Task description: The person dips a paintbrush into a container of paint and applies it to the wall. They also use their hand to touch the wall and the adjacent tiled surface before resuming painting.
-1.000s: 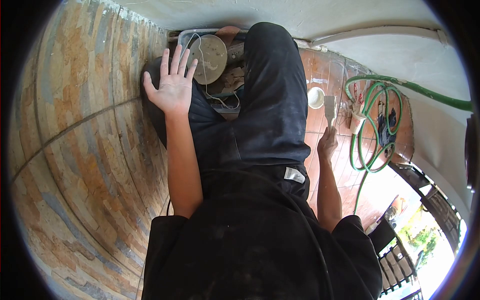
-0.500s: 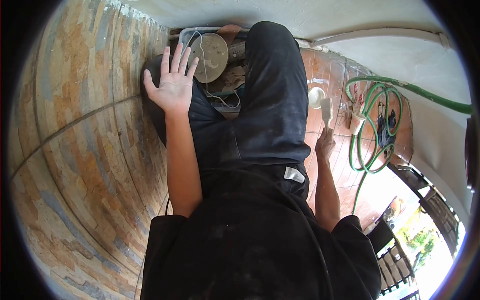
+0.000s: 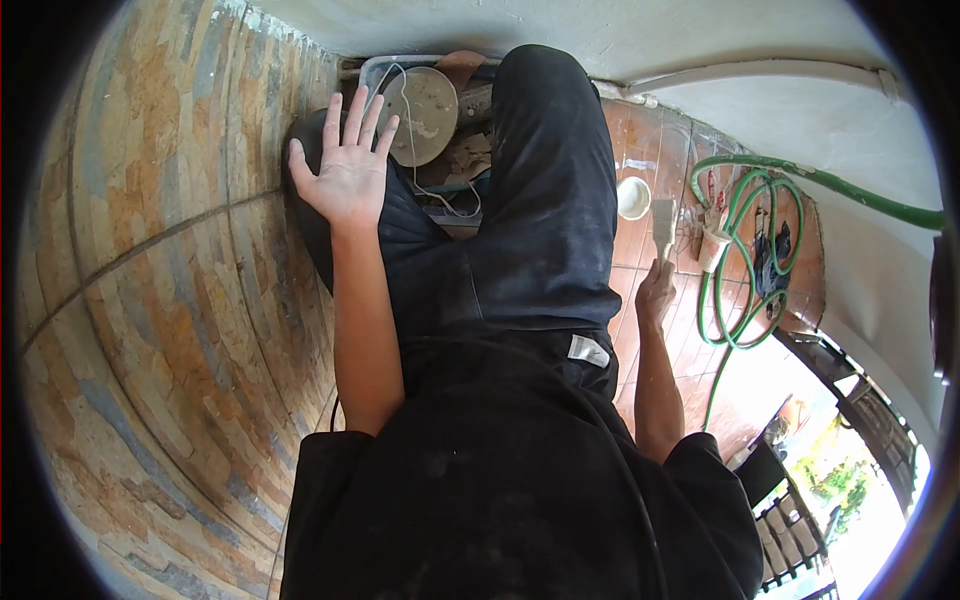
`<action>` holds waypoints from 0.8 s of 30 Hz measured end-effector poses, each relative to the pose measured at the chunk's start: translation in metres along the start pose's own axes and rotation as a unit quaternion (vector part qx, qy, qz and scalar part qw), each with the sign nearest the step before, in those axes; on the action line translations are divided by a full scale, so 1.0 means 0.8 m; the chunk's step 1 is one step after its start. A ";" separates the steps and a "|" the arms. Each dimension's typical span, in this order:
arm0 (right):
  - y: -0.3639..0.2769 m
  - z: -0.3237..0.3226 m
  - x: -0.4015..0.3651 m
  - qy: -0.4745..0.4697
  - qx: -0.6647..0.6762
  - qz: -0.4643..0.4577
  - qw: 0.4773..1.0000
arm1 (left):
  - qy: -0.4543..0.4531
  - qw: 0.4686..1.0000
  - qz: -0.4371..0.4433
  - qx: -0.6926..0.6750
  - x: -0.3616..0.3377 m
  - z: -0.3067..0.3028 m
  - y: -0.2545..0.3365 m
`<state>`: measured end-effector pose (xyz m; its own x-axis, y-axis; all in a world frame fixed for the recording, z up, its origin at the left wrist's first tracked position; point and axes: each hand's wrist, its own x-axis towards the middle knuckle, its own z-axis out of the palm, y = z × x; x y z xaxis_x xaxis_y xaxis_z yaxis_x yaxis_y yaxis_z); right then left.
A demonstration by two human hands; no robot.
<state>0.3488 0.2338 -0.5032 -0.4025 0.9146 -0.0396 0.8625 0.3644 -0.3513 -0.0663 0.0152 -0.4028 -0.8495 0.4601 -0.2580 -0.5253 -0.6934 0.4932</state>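
Note:
My left hand (image 3: 348, 180) is open above my left knee, palm up with the fingers spread; whitish dust coats the palm and it holds nothing. My right hand (image 3: 655, 290) is closed around the handle of a putty knife (image 3: 664, 228), out past my right thigh. The knife's wide blade points forward, away from me, and looks smeared with pale material. Just ahead and to the left of the blade, a small round white tub (image 3: 633, 198) stands on the tiles. The fingers wrapped round the handle are only partly visible.
A green hose (image 3: 735, 300) lies coiled at the right, around a white cup (image 3: 714, 250). Ahead of my knees is a grey bin (image 3: 368, 75) with a round dusty lid (image 3: 430, 115) and a white cord. A stone-look tiled wall (image 3: 170, 300) rises at left, a pale wall (image 3: 560, 25) ahead.
My right hand and the putty knife have shifted slightly right, and the blade now stands farther from the white tub. My left hand has stayed almost in place.

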 end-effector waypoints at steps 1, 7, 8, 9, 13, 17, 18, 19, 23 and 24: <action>-0.001 -0.004 0.000 0.024 0.031 -0.014 0.999 | -0.001 1.000 0.000 -0.002 0.001 0.000 0.000; -0.006 -0.006 0.009 -0.013 0.001 0.008 1.000 | 0.000 1.000 -0.002 0.003 -0.002 0.001 -0.001; -0.007 -0.005 0.010 -0.051 -0.030 0.032 0.998 | 0.000 1.000 -0.003 0.002 -0.001 0.001 0.000; -0.007 -0.006 0.009 -0.051 -0.030 0.032 0.998 | -0.001 1.000 -0.004 0.002 -0.002 0.000 0.000; -0.006 -0.010 0.009 0.010 0.016 -0.012 1.000 | 0.001 1.000 0.003 0.000 0.002 0.003 -0.001; -0.018 -0.013 0.007 -0.002 0.003 -0.004 1.000 | -0.001 1.000 -0.001 -0.003 -0.001 0.000 -0.001; -0.020 -0.012 0.005 0.001 0.002 0.005 1.000 | 0.001 1.000 0.000 -0.003 -0.002 -0.001 0.000; -0.017 -0.010 0.005 0.001 0.003 0.005 1.000 | 0.001 1.000 -0.001 -0.004 -0.002 -0.001 0.000; -0.018 -0.011 0.010 -0.016 -0.013 -0.010 1.000 | 0.006 1.000 0.000 -0.012 -0.001 0.002 0.000; -0.020 -0.015 0.006 0.006 0.008 -0.035 0.999 | 0.009 1.000 0.001 -0.011 -0.002 0.001 0.001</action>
<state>0.3368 0.2346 -0.4867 -0.4585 0.8887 -0.0039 0.8274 0.4252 -0.3669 -0.0649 0.0141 -0.4016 -0.8511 0.4484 -0.2730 -0.5246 -0.7062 0.4755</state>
